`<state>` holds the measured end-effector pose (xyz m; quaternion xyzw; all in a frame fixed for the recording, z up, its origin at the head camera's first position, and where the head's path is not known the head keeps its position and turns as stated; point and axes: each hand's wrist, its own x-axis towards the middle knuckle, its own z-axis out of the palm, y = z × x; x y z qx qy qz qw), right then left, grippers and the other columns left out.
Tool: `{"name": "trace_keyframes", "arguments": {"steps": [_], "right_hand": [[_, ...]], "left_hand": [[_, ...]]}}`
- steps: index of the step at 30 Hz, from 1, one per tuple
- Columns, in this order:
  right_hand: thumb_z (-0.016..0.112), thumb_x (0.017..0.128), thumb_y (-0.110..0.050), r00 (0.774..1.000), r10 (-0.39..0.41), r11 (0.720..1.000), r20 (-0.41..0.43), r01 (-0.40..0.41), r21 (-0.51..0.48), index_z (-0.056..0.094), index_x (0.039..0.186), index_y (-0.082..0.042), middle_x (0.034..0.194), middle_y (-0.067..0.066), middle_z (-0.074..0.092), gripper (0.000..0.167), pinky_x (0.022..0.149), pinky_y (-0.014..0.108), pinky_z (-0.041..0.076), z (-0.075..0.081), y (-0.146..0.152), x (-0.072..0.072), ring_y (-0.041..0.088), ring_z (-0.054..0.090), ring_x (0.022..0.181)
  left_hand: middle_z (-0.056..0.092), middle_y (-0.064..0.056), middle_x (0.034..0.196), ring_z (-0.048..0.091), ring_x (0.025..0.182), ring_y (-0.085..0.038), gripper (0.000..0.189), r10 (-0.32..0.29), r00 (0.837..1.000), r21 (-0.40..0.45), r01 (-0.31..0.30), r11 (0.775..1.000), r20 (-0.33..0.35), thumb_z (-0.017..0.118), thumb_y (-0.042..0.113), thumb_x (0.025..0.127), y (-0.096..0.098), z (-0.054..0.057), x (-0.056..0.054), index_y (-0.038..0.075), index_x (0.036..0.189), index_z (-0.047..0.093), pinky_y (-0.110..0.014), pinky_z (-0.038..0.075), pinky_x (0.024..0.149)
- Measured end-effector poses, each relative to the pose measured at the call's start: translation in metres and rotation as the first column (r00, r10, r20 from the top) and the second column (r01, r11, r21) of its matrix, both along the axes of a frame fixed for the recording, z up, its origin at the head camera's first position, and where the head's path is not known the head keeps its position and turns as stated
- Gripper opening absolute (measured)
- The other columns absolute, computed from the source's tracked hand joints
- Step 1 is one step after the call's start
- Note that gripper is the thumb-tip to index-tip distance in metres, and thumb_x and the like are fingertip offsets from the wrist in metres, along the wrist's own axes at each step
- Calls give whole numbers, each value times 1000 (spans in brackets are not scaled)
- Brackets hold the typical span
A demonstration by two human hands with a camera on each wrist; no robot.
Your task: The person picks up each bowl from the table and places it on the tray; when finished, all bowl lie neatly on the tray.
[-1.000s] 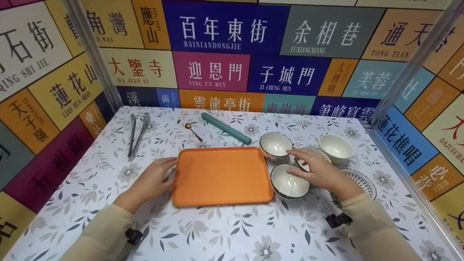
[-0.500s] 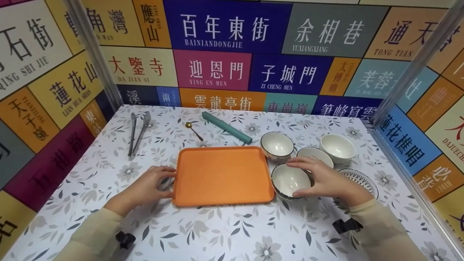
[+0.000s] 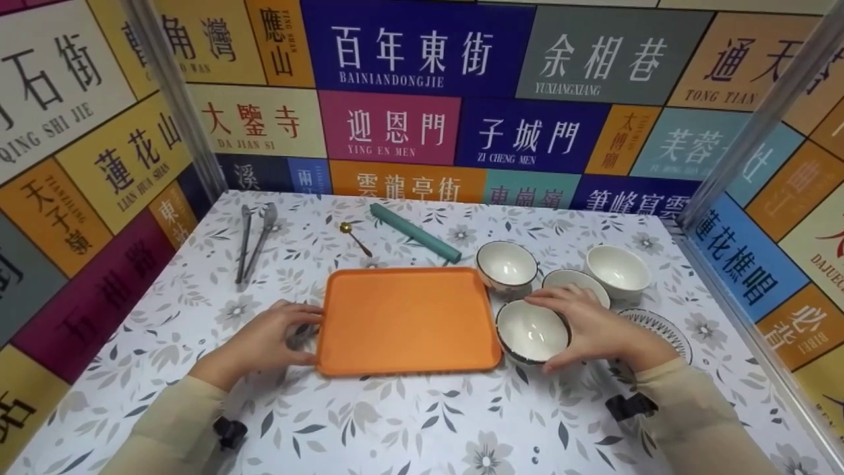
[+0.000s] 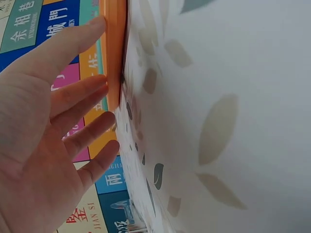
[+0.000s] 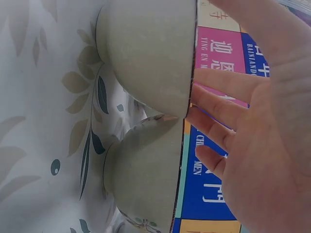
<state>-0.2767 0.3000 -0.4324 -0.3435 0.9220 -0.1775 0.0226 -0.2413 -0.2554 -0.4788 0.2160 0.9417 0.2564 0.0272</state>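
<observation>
Beside the left edge of an orange tray [image 3: 409, 323] is my left hand [image 3: 264, 340], its fingertips right at the rim. In the left wrist view the fingers of this hand [image 4: 53, 111] are spread and slightly bent, with the palm empty. My right hand [image 3: 600, 323] spans the right side of the nearest dark-rimmed white bowl [image 3: 527, 326], thumb in front and fingers behind. Seen from the right wrist, the fingertips of that hand [image 5: 243, 116] lie at the rims of two bowls, and the fingers are loosely extended. The near bowl stands against the tray's right side.
Behind are another dark-rimmed bowl [image 3: 506, 264], a partly hidden bowl [image 3: 580, 280] and a plain white bowl [image 3: 618, 269]. A patterned dish [image 3: 663, 326] sits under the right forearm. Tongs [image 3: 254, 244], a small gold spoon [image 3: 356, 239] and a green roll [image 3: 415, 232] lie farther back.
My right hand has come down and toward me from over the bowls to the near bowl, its thumb lowering to the front. The left hand has shifted slightly nearer along the tray edge.
</observation>
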Motion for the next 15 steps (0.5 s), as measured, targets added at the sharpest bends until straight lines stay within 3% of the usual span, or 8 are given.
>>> {"name": "trace_keyframes", "arguments": {"steps": [8,15], "right_hand": [[94,53,-63,999,19,998,-44,-21,-53,59,145,-10,148,16,55,112,109,70,31,-8,0,-5,40,44,136],[97,52,-57,999,-11,989,-41,5,-148,57,147,-11,149,15,52,113,111,73,33,-14,-3,-2,42,44,138]], "left_hand": [[65,-1,143,55,131,-28,67,-19,999,-83,15,996,-49,93,40,71,1,3,-6,15,130,73,-56,45,112],[65,0,143,55,131,-28,68,-16,999,-104,11,994,-49,93,44,71,1,4,-7,17,129,73,-58,45,111]]}}
